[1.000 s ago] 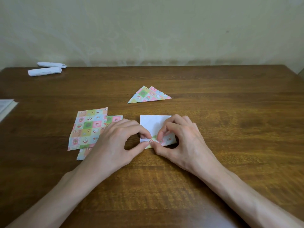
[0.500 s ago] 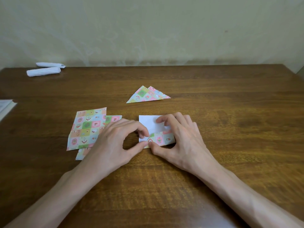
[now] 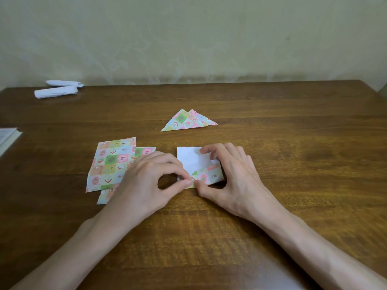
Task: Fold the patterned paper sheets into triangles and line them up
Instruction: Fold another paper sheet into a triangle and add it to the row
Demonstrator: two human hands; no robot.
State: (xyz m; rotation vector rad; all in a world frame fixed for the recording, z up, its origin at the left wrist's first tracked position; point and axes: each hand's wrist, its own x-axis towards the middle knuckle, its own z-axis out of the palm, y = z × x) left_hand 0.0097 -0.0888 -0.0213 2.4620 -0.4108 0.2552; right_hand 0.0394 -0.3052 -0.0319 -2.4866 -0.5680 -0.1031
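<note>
paper sheet (image 3: 191, 159) is laid white side up between the hands | left hand (image 3: 146, 185): near-left corner is pinched | right hand (image 3: 236, 181): turned-up patterned edge is gripped

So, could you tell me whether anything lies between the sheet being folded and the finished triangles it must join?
Nothing visible does: only bare wood of the table lies between the sheet and the folded triangles beyond it.

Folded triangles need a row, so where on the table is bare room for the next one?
Free: bare table right of the folded triangles, and left of them up to the white rolls. Crowded: flat sheets beside the left hand, half-folded sheet pinched by it and the right hand.
</note>
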